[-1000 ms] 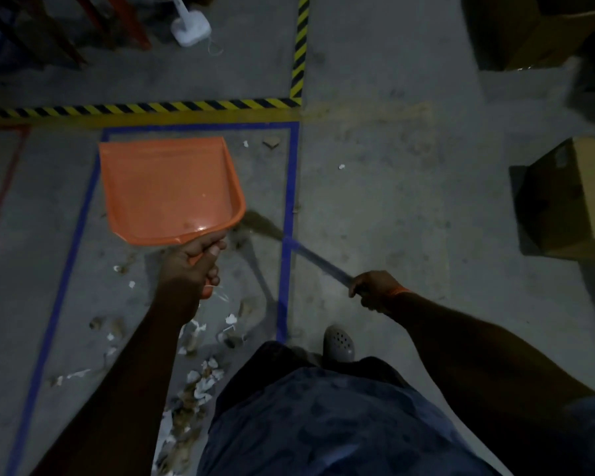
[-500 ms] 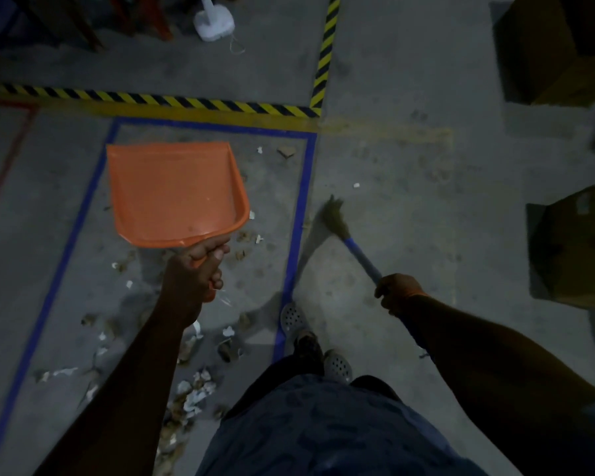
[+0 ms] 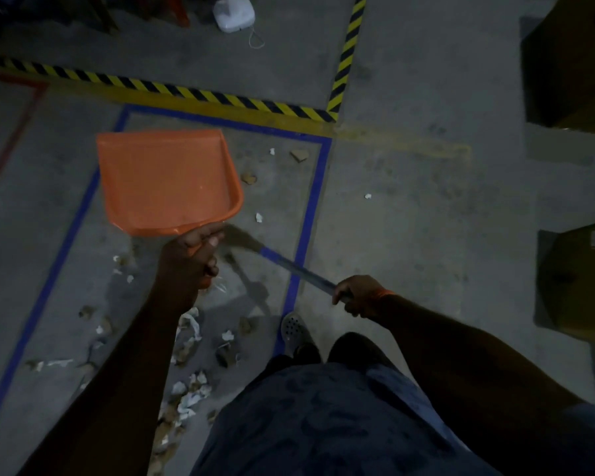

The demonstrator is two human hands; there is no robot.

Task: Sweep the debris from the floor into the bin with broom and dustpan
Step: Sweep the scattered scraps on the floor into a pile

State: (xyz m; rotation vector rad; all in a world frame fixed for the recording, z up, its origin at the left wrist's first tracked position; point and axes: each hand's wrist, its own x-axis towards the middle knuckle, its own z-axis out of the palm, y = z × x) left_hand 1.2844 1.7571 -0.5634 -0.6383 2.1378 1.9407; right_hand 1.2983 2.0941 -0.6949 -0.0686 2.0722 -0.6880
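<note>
Left hand [image 3: 189, 261] is gripping the handle of the orange dustpan [image 3: 165, 180], holding it out over the blue-taped floor [image 3: 426, 235]. Right hand [image 3: 358, 295] is clasping the blue broom [image 3: 289, 266] handle; the bristle end is lying just beside the dustpan's rear edge, seemingly on the floor, blurred. Debris [image 3: 189, 341] is lying scattered below the left arm. Bin not seen.
</note>
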